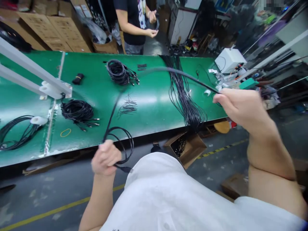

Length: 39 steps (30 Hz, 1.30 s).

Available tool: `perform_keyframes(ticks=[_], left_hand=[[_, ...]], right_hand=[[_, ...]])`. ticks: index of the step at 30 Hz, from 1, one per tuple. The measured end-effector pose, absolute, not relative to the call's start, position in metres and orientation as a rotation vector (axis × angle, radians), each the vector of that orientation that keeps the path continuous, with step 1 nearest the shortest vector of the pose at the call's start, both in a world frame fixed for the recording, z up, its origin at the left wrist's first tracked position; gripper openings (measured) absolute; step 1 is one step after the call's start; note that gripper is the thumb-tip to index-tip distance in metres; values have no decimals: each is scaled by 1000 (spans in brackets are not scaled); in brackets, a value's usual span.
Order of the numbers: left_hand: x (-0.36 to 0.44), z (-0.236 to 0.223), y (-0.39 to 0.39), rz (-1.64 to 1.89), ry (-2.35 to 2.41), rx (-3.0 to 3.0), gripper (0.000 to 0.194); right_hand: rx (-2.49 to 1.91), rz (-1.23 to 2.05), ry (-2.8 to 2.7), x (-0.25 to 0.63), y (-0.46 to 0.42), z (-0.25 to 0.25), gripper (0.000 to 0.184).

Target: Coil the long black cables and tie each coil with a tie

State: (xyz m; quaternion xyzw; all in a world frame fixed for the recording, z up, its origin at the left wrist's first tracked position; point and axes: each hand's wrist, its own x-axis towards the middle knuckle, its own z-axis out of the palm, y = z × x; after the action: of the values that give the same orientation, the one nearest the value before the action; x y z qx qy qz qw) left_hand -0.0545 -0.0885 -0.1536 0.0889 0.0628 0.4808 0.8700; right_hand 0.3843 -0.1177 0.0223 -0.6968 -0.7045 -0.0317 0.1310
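A black cable (112,118) arches between my two hands, blurred along part of its length. My left hand (106,158) is closed around one stretch of it, with a few loops hanging beside the fingers. At the right, my right hand (237,107) grips the other stretch, held high over the table's front edge. Below the arch, thin black ties (128,106) lie scattered on the green table (154,120). A long bundle of black cables (181,91) lies across the table, nearest to my right hand. Coiled cables (117,72) rest toward the back.
More cable coils (78,110) lie on the left, with a yellow rubber band (65,132) nearby. Grey metal posts (31,61) rise from the table. Under its front edge stands an open cardboard box (192,149). Across the table another person (134,25) holds a dark coil.
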Motion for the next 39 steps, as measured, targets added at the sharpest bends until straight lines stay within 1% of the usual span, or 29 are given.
perform_keyframes(ticks=[1, 3, 5, 6, 8, 9, 11, 12, 14, 16, 18, 23, 28, 33, 35, 37, 39], left_hand=[[-70, -153, -85, 1080, 99, 102, 11], [-104, -148, -79, 1252, 95, 9, 16], [-128, -139, -78, 1432, 144, 16, 29], [-133, -134, -81, 1502, 189, 40, 34], [-127, -129, -87, 1519, 314, 127, 36], [-118, -129, -90, 1428, 399, 183, 34], [-92, -140, -96, 1113, 623, 346, 26], [-78, -149, -99, 1035, 734, 446, 24], [-56, -164, -109, 867, 825, 585, 32], [-41, -172, -120, 742, 790, 666, 37], [-35, -172, -128, 620, 678, 699, 38], [-26, -168, -139, 397, 492, 605, 41], [-10, -170, -157, 373, 523, 408, 37], [-19, -181, -158, 394, 573, 405, 38], [-31, -186, -154, 496, 579, 408, 41], [-44, -187, -150, 653, 609, 400, 47], [-53, -182, -147, 831, 659, 394, 48]], right_hand=[[-2065, -42, -2032, 394, -112, 11, 41], [-2094, 211, -2020, 412, -102, -23, 39], [-2051, 482, -2061, 415, -103, -64, 39], [-2024, 555, -2122, 406, -108, -85, 40], [-1886, 675, -2346, 369, -122, -116, 40], [-1742, 763, -2486, 345, -130, -124, 39], [-1355, 943, -2682, 294, -138, -124, 37], [-1175, 1015, -2708, 272, -137, -117, 37], [-946, 1102, -2650, 241, -123, -100, 38], [-888, 1145, -2526, 226, -100, -87, 38], [-903, 1172, -2406, 223, -78, -83, 37], [-796, 1369, -2279, 227, -53, -101, 37], [-664, 1562, -2248, 226, -49, -118, 35], [-670, 1528, -2170, 232, -35, -139, 32], [-715, 1493, -2128, 234, -27, -151, 31], [-764, 1465, -2081, 237, -19, -165, 32], [-815, 1437, -2045, 244, -12, -181, 33]])
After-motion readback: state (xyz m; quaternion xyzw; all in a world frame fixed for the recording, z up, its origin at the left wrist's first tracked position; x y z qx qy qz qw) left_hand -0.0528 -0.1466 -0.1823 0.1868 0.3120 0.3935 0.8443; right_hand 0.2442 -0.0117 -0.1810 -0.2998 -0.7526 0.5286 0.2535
